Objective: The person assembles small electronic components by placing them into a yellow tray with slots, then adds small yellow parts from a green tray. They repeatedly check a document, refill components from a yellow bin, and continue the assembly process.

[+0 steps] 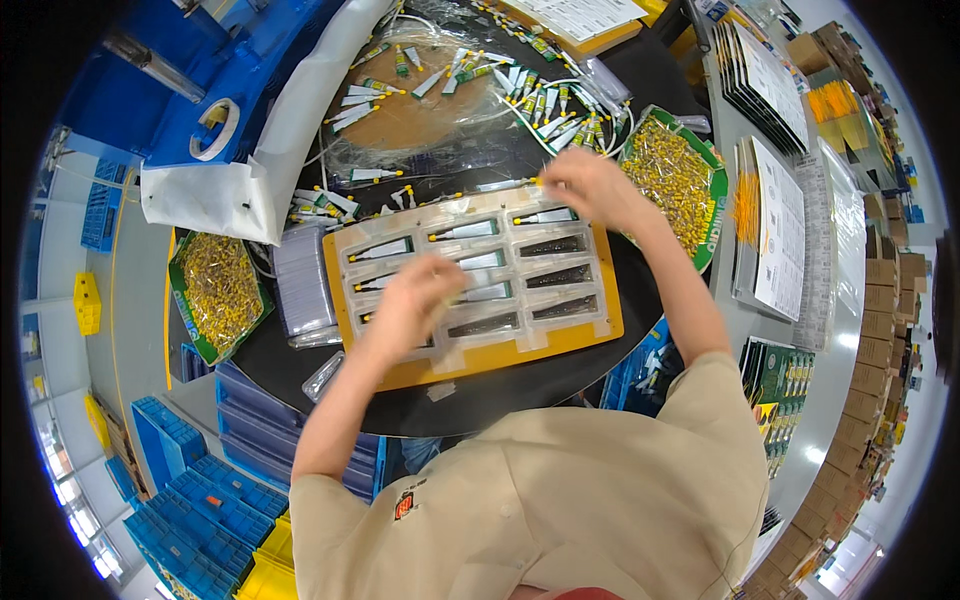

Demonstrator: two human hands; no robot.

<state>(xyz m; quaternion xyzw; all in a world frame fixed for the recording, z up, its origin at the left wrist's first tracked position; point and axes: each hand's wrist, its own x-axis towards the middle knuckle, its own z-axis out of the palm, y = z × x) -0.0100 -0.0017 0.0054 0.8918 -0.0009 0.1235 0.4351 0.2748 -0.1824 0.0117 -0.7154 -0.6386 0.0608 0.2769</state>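
Observation:
A clear plastic tray (506, 262) with several slots lies on a yellow board (500, 360). Small white-and-green tubes with yellow caps fill some slots, such as one tube (468, 231) in the top row; the right-hand slots below the top row show dark and without tubes. My left hand (412, 300) is over the tray's left-middle slots, its fingers curled but smeared by motion, so its hold cannot be made out. At the tray's far right edge, my right hand (592, 188) has its fingertips closed at the yellow cap of a tube (508, 184).
Loose tubes (548, 105) are strewn beyond the tray. Green boxes of small yellow pieces stand left (220, 295) and right (672, 180). Stacked clear trays (302, 275) sit left of the board. Printed cards (775, 235) lie on a grey table at right; blue crates (205, 520) are lower left.

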